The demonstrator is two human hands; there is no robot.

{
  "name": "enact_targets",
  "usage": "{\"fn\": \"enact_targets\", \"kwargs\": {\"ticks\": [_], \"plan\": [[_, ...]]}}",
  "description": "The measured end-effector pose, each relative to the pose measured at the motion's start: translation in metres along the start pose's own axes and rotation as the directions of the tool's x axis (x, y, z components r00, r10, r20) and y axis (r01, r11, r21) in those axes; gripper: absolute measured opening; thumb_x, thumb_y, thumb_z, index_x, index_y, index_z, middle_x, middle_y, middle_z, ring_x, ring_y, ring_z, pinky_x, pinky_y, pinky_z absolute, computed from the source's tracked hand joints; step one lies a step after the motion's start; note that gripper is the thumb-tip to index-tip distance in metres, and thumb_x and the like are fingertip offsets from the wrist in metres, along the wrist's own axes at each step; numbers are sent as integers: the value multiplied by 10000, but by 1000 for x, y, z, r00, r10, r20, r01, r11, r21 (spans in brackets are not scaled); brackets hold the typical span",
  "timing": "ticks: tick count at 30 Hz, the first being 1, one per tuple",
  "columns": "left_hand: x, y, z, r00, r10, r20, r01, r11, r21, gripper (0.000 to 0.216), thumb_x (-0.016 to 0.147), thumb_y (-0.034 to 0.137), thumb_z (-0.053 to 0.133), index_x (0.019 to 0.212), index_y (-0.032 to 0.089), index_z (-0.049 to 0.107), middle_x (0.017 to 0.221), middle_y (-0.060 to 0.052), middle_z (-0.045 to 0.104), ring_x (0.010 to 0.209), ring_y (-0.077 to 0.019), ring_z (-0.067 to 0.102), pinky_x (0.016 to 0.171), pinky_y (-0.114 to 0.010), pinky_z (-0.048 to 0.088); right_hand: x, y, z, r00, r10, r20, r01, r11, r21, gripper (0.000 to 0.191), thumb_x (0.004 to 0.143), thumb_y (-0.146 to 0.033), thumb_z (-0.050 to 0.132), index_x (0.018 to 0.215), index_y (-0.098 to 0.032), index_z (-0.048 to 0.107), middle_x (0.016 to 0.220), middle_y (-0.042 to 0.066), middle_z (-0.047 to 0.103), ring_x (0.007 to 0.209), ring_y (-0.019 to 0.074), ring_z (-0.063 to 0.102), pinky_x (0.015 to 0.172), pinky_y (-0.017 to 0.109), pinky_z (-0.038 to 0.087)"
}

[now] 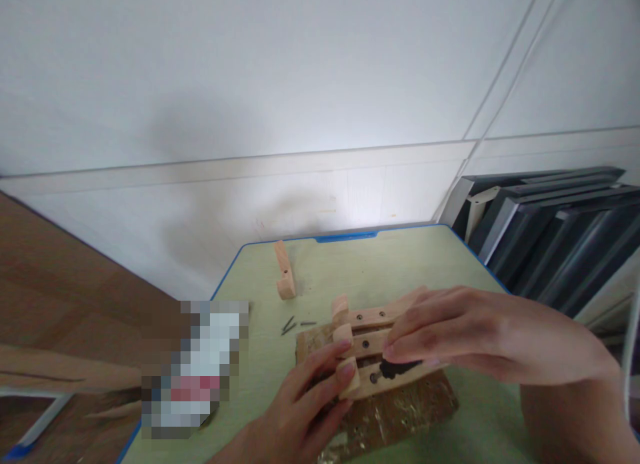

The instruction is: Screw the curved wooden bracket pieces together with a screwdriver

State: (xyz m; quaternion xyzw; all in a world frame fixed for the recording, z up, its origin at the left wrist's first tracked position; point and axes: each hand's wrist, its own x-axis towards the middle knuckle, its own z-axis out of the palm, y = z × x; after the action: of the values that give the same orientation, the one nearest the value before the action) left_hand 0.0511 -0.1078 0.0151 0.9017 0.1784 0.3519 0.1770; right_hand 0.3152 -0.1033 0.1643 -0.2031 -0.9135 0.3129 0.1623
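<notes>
Three pale wooden hook-shaped pieces (367, 345) lie side by side on a brown, tape-covered board (385, 421). Dark screw heads show in their holes. My left hand (313, 391) is closed on the upturned ends of the nearer pieces, its fingertips pressing on the wood. Over the nearest piece, my right hand (465, 334) grips a black-handled stubby screwdriver (397, 369), mostly hidden under the fingers. Its metal tip meets a screw in the nearest piece. Beyond the board lies another hook-shaped wooden piece (285, 272), apart from the rest. Several loose screws (289, 325) sit nearby.
A green table (400, 264) with a blue edge stands against a white wall (300, 71). On its left lies a blurred-out object (205, 357). Dark flat panels (565, 224) lean at the right. Brown cardboard (75, 277) stands at the left.
</notes>
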Motion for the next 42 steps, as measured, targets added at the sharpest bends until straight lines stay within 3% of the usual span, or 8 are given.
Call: {"fn": "enact_targets", "kwargs": {"ticks": [6, 13, 27, 33, 37, 42], "plan": [[0, -1, 0, 1000, 8, 3, -8, 1000, -12, 580, 736, -30, 514, 1276, 124, 367, 1331, -166, 313, 1207, -267, 381, 916, -372, 468, 5, 10, 1, 994, -68, -85, 70, 997, 19, 305, 877, -131, 429, 1170, -139, 513, 1004, 78, 633, 953, 130, 560, 820, 275, 407], [-1, -2, 1, 1000, 1, 3, -1, 1000, -26, 583, 734, -40, 514, 1274, 128, 370, 1327, -160, 308, 1199, -262, 388, 914, -369, 473, 6, 11, 5, 988, -109, -112, 106, 994, -33, 202, 819, -227, 549, 979, -109, 584, 781, 29, 635, 755, 94, 565, 742, 238, 398], [2, 0, -1, 1000, 5, 4, -5, 1000, -13, 553, 747, -30, 502, 1265, 117, 379, 1331, -169, 322, 1203, -262, 391, 919, -371, 469, 8, -6, 5, 975, 200, -96, -220, 930, -293, 218, 902, -355, 351, 904, -197, 503, 830, 15, 544, 736, 128, 495, 640, 258, 337], [1, 1, 0, 1000, -7, -5, 6, 1000, -28, 552, 748, -30, 504, 1265, 120, 380, 1324, -166, 334, 1202, -257, 397, 919, -369, 471, 12, 5, 10, 925, 308, -222, -378, 809, -451, 274, 915, -328, 326, 757, -177, 492, 732, 8, 516, 695, 145, 472, 646, 287, 313], [1, 1, -1, 1000, 2, -5, -2, 1000, -17, 558, 746, -32, 503, 1267, 121, 377, 1333, -165, 326, 1210, -256, 387, 913, -362, 476, 18, 12, 13, 930, 271, -247, -362, 783, -505, 296, 911, -331, 339, 692, -173, 460, 692, -1, 500, 649, 132, 448, 627, 284, 296], [1, 2, -2, 1000, 3, 8, -3, 1000, -19, 560, 752, -24, 499, 1275, 125, 366, 1337, -161, 314, 1207, -256, 388, 913, -372, 475, 20, 4, 13, 963, 224, -152, -268, 867, -421, 256, 899, -351, 371, 734, -180, 465, 706, -19, 490, 649, 110, 448, 594, 258, 297]]}}
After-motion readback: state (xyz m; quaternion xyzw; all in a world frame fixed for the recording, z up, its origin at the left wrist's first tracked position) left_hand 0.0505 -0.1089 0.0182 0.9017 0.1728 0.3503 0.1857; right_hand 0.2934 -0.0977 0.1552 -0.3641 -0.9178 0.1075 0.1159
